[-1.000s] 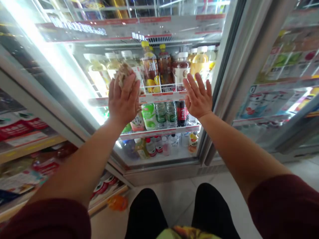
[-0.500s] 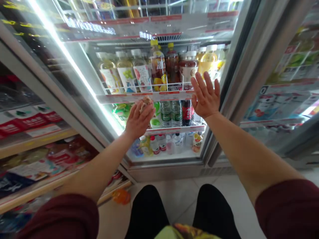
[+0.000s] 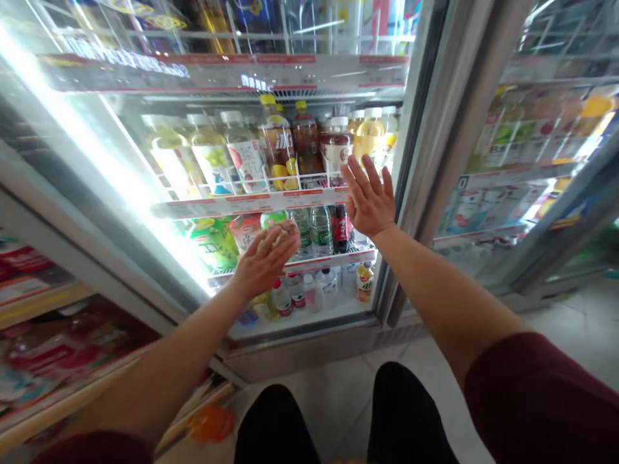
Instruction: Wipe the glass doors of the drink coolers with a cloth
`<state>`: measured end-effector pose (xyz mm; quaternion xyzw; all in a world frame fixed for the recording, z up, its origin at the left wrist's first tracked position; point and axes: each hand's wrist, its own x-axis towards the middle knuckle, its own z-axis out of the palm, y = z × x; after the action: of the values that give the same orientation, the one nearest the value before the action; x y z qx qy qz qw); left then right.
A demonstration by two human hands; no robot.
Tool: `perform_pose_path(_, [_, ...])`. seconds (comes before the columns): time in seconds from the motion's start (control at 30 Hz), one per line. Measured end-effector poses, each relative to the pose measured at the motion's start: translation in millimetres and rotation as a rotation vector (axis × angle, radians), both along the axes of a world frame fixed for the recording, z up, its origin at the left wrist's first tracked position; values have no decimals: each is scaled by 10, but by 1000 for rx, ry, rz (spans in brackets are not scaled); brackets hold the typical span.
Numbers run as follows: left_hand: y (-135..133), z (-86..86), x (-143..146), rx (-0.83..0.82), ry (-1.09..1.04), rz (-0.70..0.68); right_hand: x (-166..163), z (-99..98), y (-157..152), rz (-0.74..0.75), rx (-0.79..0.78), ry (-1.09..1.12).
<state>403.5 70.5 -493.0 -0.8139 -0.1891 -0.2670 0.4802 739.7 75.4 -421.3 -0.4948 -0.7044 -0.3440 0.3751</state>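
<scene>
My left hand (image 3: 256,269) holds a crumpled pale cloth (image 3: 286,231) flat against the glass door (image 3: 193,96) of a lit drinks fridge. Folds of the cloth show above the fingers; the rest lies hidden under the palm. Higher and to the right, my right hand (image 3: 371,206) rests on the same glass near the metal door frame (image 3: 435,129), fingers spread, holding nothing. Behind the glass, bottled drinks stand on a wire shelf (image 3: 251,203), with more bottles below.
To the right is another glass-fronted fridge (image 3: 512,148) with drinks. Wooden shelves (image 3: 43,306) with packaged goods stand on the left. An orange object (image 3: 210,422) lies on the tiled floor (image 3: 314,409) by the shelf base. My knees are close below the door.
My left hand has slid the cloth slightly down the glass, its fingers now pointing more to the right. The camera view has shifted; my right hand stays spread on the door.
</scene>
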Motion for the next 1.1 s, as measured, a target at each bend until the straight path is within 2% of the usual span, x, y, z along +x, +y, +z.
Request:
perform_pose_path(0.07, [-25, -71, 73, -51, 101, -44, 6, -15, 19, -5, 14, -2])
perform_pose_path(0.13, [-6, 42, 132, -67, 131, -70, 8, -26, 28, -8, 29, -2])
perform_pose_path(0.27, [108, 653, 275, -27, -106, -55, 2, -21, 12, -4, 24, 9])
perform_pose_path(0.33, [136, 871, 369, -33, -233, -32, -3, -12, 1, 4, 16, 24])
perform_pose_path(0.4, [126, 930, 449, -38, -265, -30, -6, -8, -2, 13, 15, 31])
perform_pose_path(0.47, [108, 924, 471, -48, -205, -48, -5, -9, 0, 19, 14, 27])
perform_pose_path(0.53, [134, 1008, 407, -56, -130, -58, -2, -12, 4, 18, 9, 18])
perform_pose_path(0.6, [235, 1259, 267, -32, -140, -43, 0, -14, 6, 13, 5, 12])
perform_pose_path(0.67, [386, 1592, 101, 42, -272, -4, -1, -15, 6, 5, 0, 8])
perform_pose_path(0.73, [506, 1830, -17, 139, -429, -6, -5, -14, 2, 0, 0, 4])
perform_pose_path(0.77, [531, 1870, -43, 161, -480, -17, -8, -12, -1, -1, 2, 4])
perform_pose_path(0.83, [496, 1799, -39, 122, -492, -34, -12, -6, -10, 2, 5, 4])
perform_pose_path(0.9, [389, 1652, -17, 20, -368, -20, -14, 4, -23, 8, -3, 7])
perform_pose_path(0.97, [301, 1628, -52, -34, -224, 29, -13, 17, -37, 12, -23, 12])
perform_pose_path(1.03, [298, 1816, -157, 20, -208, 98, -11, 27, -48, 15, -41, 18])
perform_pose_path(1.1, [359, 2124, -276, 130, -354, 158, -6, 32, -50, 24, -44, 27])
